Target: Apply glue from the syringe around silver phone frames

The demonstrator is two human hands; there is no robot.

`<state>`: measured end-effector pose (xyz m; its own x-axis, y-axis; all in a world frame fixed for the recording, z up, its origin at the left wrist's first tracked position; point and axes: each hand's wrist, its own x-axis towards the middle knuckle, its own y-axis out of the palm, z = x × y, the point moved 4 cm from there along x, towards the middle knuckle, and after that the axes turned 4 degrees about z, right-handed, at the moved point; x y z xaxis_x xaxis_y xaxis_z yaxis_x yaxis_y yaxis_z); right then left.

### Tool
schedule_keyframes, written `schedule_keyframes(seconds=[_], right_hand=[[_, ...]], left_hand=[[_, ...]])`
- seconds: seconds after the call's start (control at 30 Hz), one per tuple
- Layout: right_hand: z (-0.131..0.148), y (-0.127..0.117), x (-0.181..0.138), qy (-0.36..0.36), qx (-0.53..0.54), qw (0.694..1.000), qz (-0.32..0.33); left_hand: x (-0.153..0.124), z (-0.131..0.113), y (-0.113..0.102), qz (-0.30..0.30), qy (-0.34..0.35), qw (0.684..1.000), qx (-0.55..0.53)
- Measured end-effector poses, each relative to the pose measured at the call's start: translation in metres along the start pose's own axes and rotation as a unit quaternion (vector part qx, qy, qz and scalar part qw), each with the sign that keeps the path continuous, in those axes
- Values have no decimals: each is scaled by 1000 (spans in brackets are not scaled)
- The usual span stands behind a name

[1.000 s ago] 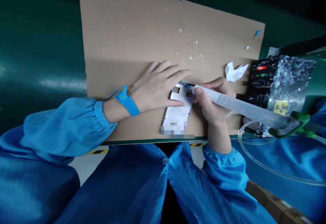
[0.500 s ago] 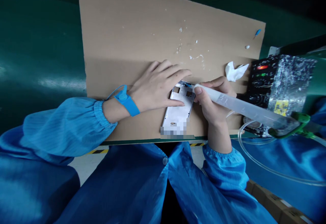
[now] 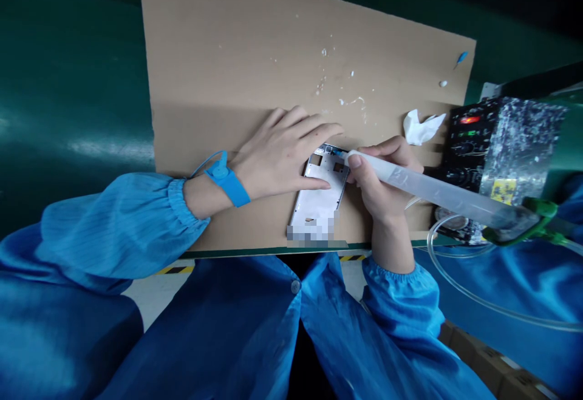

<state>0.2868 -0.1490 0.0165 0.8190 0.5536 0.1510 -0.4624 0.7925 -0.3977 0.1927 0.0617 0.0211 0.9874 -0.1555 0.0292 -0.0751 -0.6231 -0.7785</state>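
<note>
A silver phone frame [image 3: 321,200] with square cut-outs lies on the cardboard near its front edge, and its bottom end is blurred out. My left hand [image 3: 282,154] holds the frame from the left, thumb across its face and the other fingers reaching past its upper end. In my right hand [image 3: 382,181] is a translucent dispensing syringe [image 3: 432,190], thumb on top near its front end. The syringe points left at the frame's upper right corner; its fine tip is hard to make out. A green clamp adapter [image 3: 523,221] caps the syringe's rear end.
A black dispenser box [image 3: 469,145] with a red display stands at the right. Clear tubing [image 3: 455,303] loops below it. On the cardboard sheet [image 3: 218,84] lie a crumpled white tissue [image 3: 422,127], white residue specks and a small blue needle tip [image 3: 461,57].
The rear end of the syringe has shifted very slightly right. Both hands and the phone frame look practically unmoved.
</note>
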Motion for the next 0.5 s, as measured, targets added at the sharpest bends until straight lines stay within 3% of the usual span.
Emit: schedule_keyframes(seconds=[0.33, 0.4, 0.5], right_hand=[[1, -2, 7, 24, 60, 997, -45], [0, -5, 7, 30, 71, 994, -72], [1, -11, 7, 36, 87, 989, -118]], left_hand=[[4, 9, -9, 12, -3, 1000, -27], [2, 12, -21, -8, -16, 1000, -20], [-10, 3, -37, -84, -101, 989, 61]])
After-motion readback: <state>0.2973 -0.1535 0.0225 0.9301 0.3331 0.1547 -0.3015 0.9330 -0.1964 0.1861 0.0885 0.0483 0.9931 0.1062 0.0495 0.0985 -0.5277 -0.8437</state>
